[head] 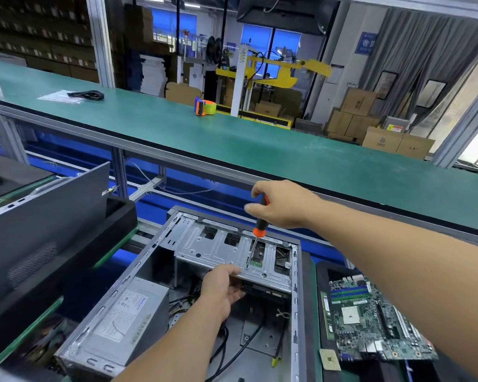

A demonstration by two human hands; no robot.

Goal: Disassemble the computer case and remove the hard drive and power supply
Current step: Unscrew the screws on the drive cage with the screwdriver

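Observation:
An open grey computer case lies on its side in front of me. The power supply, a grey box with a white label, sits in its near left corner. A silver drive cage spans the far end, with a dark drive beneath its front edge. My right hand grips an orange and black screwdriver, held upright with its tip on the cage top. My left hand holds the front edge of the cage, fingers curled under it.
A removed motherboard lies on a black tray to the right of the case. A dark side panel leans at the left. A green conveyor belt runs behind, carrying a tape dispenser and a black cable.

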